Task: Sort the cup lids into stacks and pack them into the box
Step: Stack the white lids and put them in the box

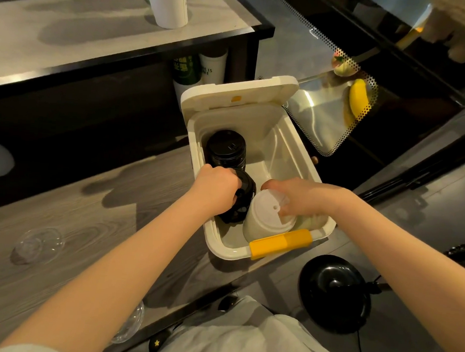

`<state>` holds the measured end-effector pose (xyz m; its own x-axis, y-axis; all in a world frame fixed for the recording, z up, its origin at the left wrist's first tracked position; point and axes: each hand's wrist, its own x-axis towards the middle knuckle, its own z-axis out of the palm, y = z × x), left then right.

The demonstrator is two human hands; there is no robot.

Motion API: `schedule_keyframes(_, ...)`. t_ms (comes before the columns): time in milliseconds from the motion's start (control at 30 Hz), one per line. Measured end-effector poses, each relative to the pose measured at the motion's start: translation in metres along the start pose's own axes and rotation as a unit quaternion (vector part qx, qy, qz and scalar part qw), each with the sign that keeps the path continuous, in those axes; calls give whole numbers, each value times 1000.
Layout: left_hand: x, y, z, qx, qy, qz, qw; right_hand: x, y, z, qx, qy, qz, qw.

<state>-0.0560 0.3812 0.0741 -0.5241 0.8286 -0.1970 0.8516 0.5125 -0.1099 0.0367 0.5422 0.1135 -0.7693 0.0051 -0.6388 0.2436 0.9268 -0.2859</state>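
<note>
Cup lids: three stacks, all inside the open box at the centre of the frame.

Left hand: fingers curled round the tilted black stack, gripping it from the left, against the box's left wall.

Right hand: thumb and fingers curled over the upper end of the white stack, holding it. This stack leans toward the camera, its end face with a small hole showing, just beside the tilted black stack and close behind the yellow handle on the near rim.

Upright black stack: stands in the far left corner of the box, just behind the left hand. The far right part of the box floor is bare.

Box lid: white, hinged up at the far end, with a small yellow catch.

Table: grey wood grain, carries the box. Two clear lids lie on it apart from the box: one at left, one at lower left, partly hidden by the left forearm.

Black round object: lower right, with a cord, near the box's near corner.

Raised shelf: upper left, carrying a white cylinder. Paper cups stand beneath it, behind the box lid.

Glass case: upper right, with a dotted edge; a yellow item inside.
</note>
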Motion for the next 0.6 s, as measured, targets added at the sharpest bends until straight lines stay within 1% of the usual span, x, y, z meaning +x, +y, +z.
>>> schedule_keyframes(200, -3, -1, -3, -10, -8, 0, 1000, -2, -3, -1, -33, -12, 13, 999)
schedule_keyframes(300, -7, -2, -10, -41, 8, -4, 999, -8, -9, -9, -26, -8, 14, 1000)
schedule_keyframes(367, -14, -7, -16, -65, 36, -12, 997, -12, -15, -15, -21, 10, -5, 1000)
schedule_keyframes(467, -31, -24, -26, -84, 82, -41, 992, -17, -31, -22, -44, 63, -57, 995)
schedule_keyframes(533, -50, -41, -31, -86, 88, -69, 990, -19, -47, -26, -56, 92, -85, 990)
schedule_keyframes(600, -74, -60, -32, -81, 77, -102, 988, -19, -69, -28, -74, 106, -113, 985)
